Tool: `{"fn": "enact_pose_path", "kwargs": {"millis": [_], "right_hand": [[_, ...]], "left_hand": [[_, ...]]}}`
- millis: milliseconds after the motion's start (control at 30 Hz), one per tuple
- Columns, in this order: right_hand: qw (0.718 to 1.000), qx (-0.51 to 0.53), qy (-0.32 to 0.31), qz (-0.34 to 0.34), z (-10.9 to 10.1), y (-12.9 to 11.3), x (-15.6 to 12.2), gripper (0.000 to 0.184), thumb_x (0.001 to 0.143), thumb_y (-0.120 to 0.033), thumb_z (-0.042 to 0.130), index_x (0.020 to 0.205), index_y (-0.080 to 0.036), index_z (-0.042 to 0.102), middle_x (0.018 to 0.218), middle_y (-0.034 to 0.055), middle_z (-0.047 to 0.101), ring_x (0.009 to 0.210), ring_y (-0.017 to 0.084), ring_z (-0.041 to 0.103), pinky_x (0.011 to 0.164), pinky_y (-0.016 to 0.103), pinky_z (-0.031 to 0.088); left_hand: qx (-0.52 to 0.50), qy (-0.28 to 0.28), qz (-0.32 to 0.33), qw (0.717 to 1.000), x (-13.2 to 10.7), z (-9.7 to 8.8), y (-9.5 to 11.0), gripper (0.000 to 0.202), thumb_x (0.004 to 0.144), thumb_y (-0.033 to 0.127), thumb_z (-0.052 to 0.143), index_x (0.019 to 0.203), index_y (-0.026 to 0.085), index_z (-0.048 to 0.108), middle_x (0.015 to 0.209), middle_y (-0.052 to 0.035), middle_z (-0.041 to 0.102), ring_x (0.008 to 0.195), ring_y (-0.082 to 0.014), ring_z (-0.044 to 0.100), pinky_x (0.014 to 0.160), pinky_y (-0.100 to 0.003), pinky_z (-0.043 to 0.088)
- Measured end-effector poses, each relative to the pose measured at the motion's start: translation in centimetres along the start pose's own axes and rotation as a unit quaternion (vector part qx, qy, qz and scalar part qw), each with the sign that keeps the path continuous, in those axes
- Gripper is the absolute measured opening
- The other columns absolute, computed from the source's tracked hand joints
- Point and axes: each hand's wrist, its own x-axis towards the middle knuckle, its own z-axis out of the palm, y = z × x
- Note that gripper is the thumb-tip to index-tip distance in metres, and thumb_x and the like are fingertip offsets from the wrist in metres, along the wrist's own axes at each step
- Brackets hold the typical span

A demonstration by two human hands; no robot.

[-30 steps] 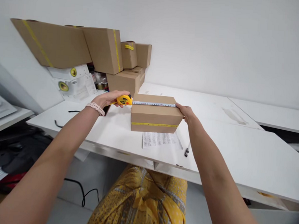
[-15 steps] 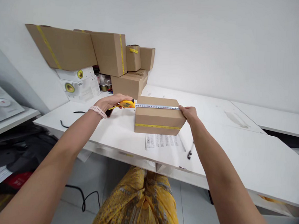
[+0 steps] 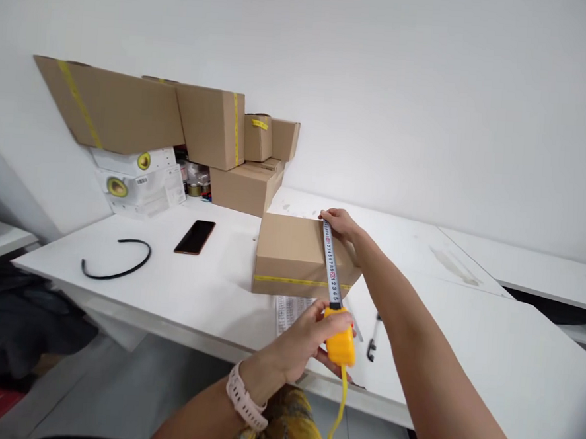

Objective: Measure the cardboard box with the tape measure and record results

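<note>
On the white table [image 3: 209, 287], that cardboard box [image 3: 289, 239] looks stiff and probably light, so grab opposite sides. Left hand's [image 3: 305, 343] gripping the yellow tape measure [image 3: 339, 345] out front, likely tough plastic; right fingers hold the thin, springy-looking blade's [image 3: 329, 261] end near the box's far edge.

My right arm [image 3: 416, 323] was outstretched, right hand [image 3: 341, 224] pinching at its end; my left hand [image 3: 305, 339] gripped nearer me, thumb [image 3: 335, 324] uppermost.
</note>
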Motion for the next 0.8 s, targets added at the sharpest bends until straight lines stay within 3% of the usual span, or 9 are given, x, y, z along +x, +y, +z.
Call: {"fn": "enact_pose_path", "kwargs": {"millis": [133, 233, 433, 533, 800], "right_hand": [[0.999, -0.012, -0.018, 0.027, -0.1, 1.6, -1.3, 0.033, 0.081, -0.059, 0.067, 0.084, -0.027, 0.063, 0.066, -0.0021, 0.062, 0.07, 0.017, 0.05, 0.065, 0.03, 0.042], [1.0, 0.004, -0.024, -0.002, -0.4, 2.6, -1.9, 0.031, 0.083, -0.059, 0.063, 0.089, -0.028, 0.064, 0.072, -0.0025, 0.065, 0.073, 0.016, 0.05, 0.066, 0.029, 0.042], [0.998, -0.068, -0.01, -0.014, 0.7, 1.4, 1.3, 0.027, 0.077, -0.043, 0.072, 0.066, -0.022, 0.058, 0.061, -0.0013, 0.053, 0.069, 0.016, 0.046, 0.064, 0.03, 0.037], [0.998, -0.06, -0.007, -0.023, 0.9, 1.1, 2.1, 0.027, 0.077, -0.04, 0.073, 0.065, -0.022, 0.057, 0.062, -0.0007, 0.052, 0.07, 0.015, 0.046, 0.063, 0.029, 0.036], [0.999, 0.01, -0.027, -0.015, -0.1, 1.6, -1.8, 0.024, 0.082, -0.046, 0.072, 0.083, -0.024, 0.063, 0.071, -0.0003, 0.056, 0.071, 0.015, 0.047, 0.064, 0.029, 0.042]], "left_hand": [[0.001, 0.008, 0.017, 1.0, 1.5, -0.1, 1.2, 0.057, 0.07, 0.067, 0.076, 0.093, 0.018, 0.058, 0.094, -0.0064, 0.058, 0.067, -0.0162, 0.063, 0.052, -0.032, 0.06], [-0.011, 0.009, 0.015, 1.0, 1.4, -0.1, 1.2, 0.057, 0.071, 0.07, 0.074, 0.09, 0.018, 0.059, 0.092, -0.0068, 0.059, 0.068, -0.017, 0.064, 0.053, -0.032, 0.06], [-0.02, 0.046, 0.008, 0.999, 0.8, 1.2, 0.0, 0.058, 0.071, 0.07, 0.074, 0.095, 0.021, 0.056, 0.095, -0.006, 0.059, 0.071, -0.0175, 0.065, 0.052, -0.03, 0.059], [-0.011, 0.055, -0.002, 0.998, 0.9, 1.8, 0.2, 0.06, 0.068, 0.072, 0.074, 0.093, 0.021, 0.055, 0.095, -0.0056, 0.059, 0.071, -0.0167, 0.064, 0.052, -0.03, 0.059], [0.012, 0.063, -0.005, 0.998, 1.8, 3.2, 0.0, 0.057, 0.07, 0.069, 0.075, 0.094, 0.022, 0.054, 0.085, -0.0029, 0.057, 0.067, -0.0161, 0.064, 0.049, -0.027, 0.056]]}}
